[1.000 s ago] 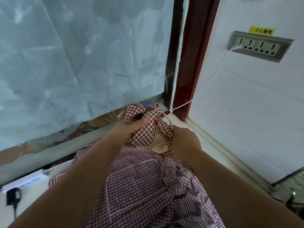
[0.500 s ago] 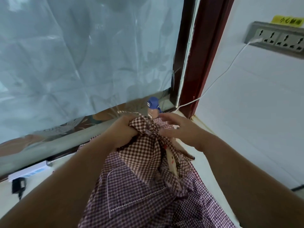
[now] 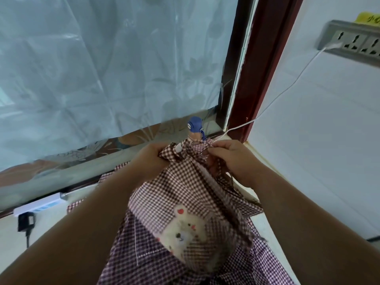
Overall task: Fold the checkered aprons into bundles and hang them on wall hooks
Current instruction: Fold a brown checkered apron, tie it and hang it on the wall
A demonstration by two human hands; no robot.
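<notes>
A brown-and-white checkered apron [image 3: 185, 192] with a pale bear patch [image 3: 185, 231] hangs bunched from my two hands. My left hand [image 3: 150, 157] grips its gathered top edge on the left. My right hand [image 3: 230, 155] pinches the gathered top and a thin strap on the right. Just behind the fabric's top stands a blue-capped wall hook [image 3: 195, 126], its lower part hidden by the cloth. A second, purple checkered apron [image 3: 127, 256] lies beneath, partly covered.
A plastic-covered window [image 3: 102, 68] fills the left, with a dark red frame post [image 3: 265, 68] beside it. A wall socket strip [image 3: 353, 44] with a white cable [image 3: 287, 89] sits at the right. A white power strip [image 3: 39, 206] and black plug [image 3: 25, 222] lie at the left.
The apron has been raised and spread, so the bear patch now shows. My right hand has moved up to the gathered top near the blue hook. The view has shifted closer.
</notes>
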